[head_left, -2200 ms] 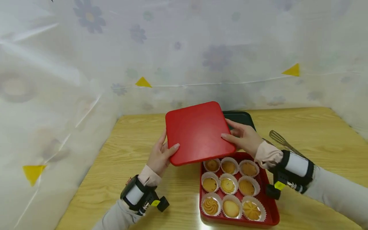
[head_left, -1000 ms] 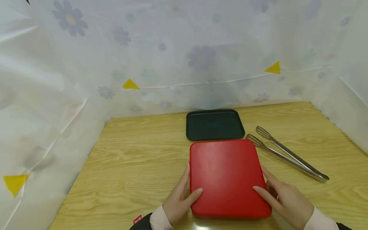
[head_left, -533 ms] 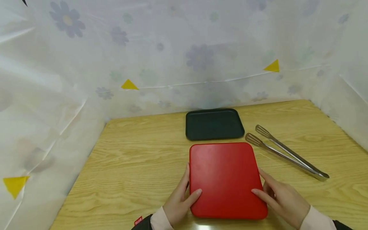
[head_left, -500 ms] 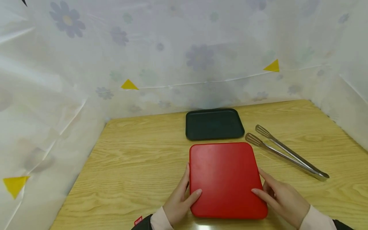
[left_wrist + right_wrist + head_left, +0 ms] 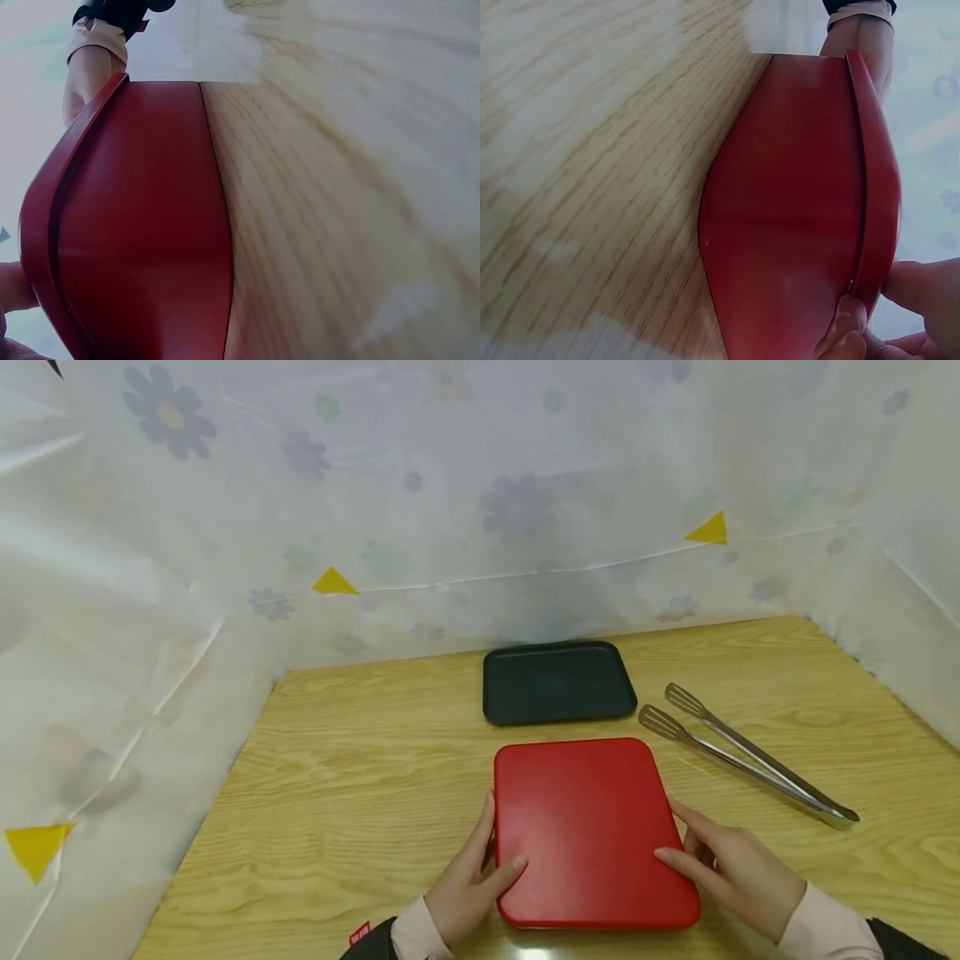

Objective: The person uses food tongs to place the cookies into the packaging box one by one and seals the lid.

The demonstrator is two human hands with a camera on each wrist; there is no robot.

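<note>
A square red lid (image 5: 588, 835) lies over a red box (image 5: 150, 225), its rim overlapping the top of the walls in both wrist views. My left hand (image 5: 467, 883) grips the lid's left edge, thumb on the top face and fingers down along the side. On the opposite edge, my right hand (image 5: 738, 870) holds it the same way; in the right wrist view its fingertips (image 5: 847, 307) sit right at the seam between lid and box wall (image 5: 780, 195). The box's contents are hidden under the lid.
Behind the box lies a dark green tray (image 5: 558, 683) on the wooden table (image 5: 360, 760). Metal tongs (image 5: 757, 764) with slotted ends rest to the right, spread apart. A flowered plastic sheet (image 5: 450, 510) with yellow triangles hangs at the back and sides.
The lid, earlier held tilted above a box of cookies in paper cups, has come down over that box. Within the last second its far edge has lowered slightly. Both hands stayed on it.
</note>
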